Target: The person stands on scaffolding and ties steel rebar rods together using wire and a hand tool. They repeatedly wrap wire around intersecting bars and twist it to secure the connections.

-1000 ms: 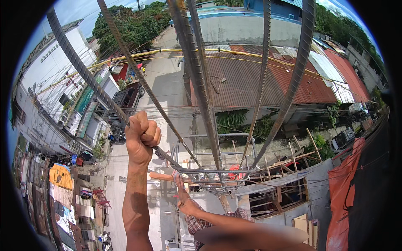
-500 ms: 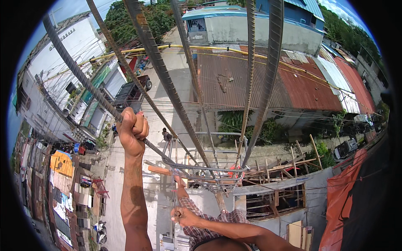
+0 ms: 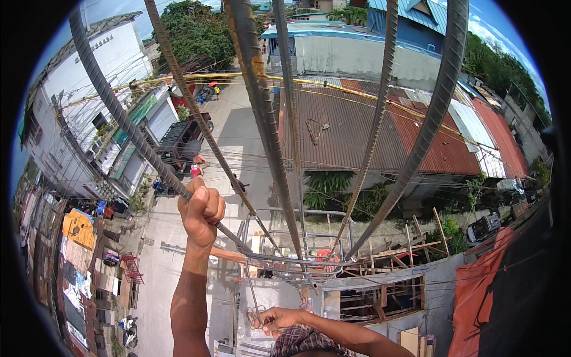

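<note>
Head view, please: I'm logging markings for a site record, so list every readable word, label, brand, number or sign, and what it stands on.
None can be read.
Steel bar in the left hand: ribs show, no legible marking.
Dark vehicle in the street: any plate or lettering is too small.
White building: any sign is too small.
Orange sheet: no lettering visible.

Ribbed grey rebar (image 3: pixel 118 112), slanting and gripped
Long and slim, it leans from the view's upper left, where its top runs past the rim, down toward the middle; left fingers (image 3: pixel 211 208) wrap its lower part.
</note>
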